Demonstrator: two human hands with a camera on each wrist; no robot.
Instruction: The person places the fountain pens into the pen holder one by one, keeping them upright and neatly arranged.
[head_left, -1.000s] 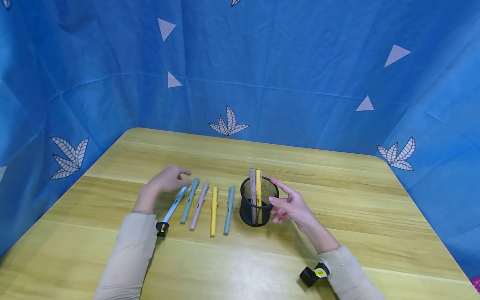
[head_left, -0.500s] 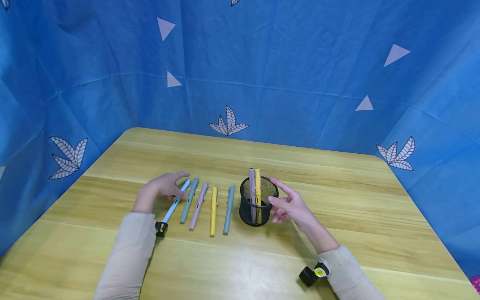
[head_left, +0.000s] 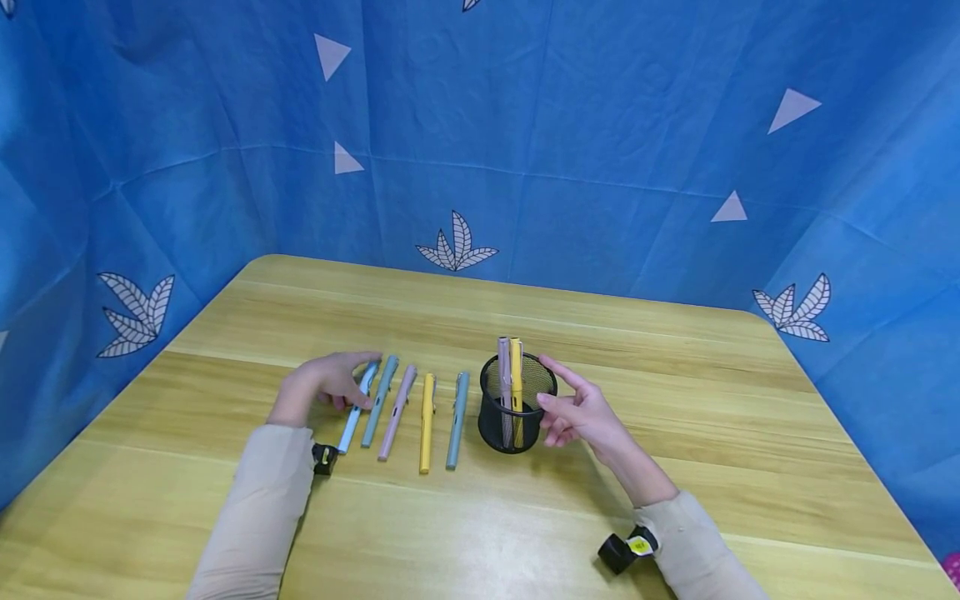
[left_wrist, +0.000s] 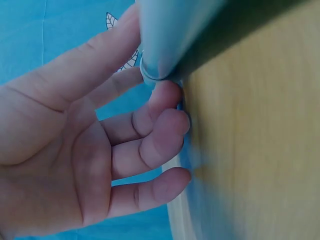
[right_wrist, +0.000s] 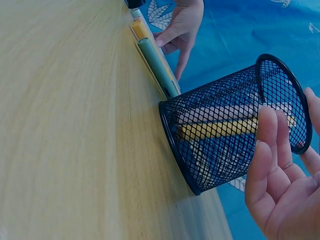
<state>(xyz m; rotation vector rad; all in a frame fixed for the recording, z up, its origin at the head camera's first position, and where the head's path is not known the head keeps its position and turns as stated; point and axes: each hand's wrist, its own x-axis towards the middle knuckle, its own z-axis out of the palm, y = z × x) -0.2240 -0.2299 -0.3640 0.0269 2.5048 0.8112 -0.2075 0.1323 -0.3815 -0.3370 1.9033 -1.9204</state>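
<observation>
Several pens lie side by side on the wooden table (head_left: 675, 417). My left hand (head_left: 358, 385) pinches the far end of the leftmost one, a light blue pen (head_left: 351, 421); the left wrist view shows thumb and fingers (left_wrist: 165, 125) round the pen (left_wrist: 170, 35). To its right lie a teal pen (head_left: 378, 402), a pink pen (head_left: 397, 412), a yellow pen (head_left: 427, 412) and a blue-grey pen (head_left: 457, 410). A black mesh holder (head_left: 516, 412) stands upright with a pink pen (head_left: 504, 367) and a yellow pen (head_left: 517, 367) in it. My right hand (head_left: 551, 392) rests straight fingers (right_wrist: 267, 150) against the holder's (right_wrist: 225, 125) right side.
Blue cloth with white leaf and triangle prints (head_left: 600, 167) walls the table on three sides. Bare wood stretches behind the pens, to the right of the holder and along the near edge.
My left hand has come down from above the pens onto the light blue pen and taken hold of it; the pen has turned slightly. The right hand and holder stay put.
</observation>
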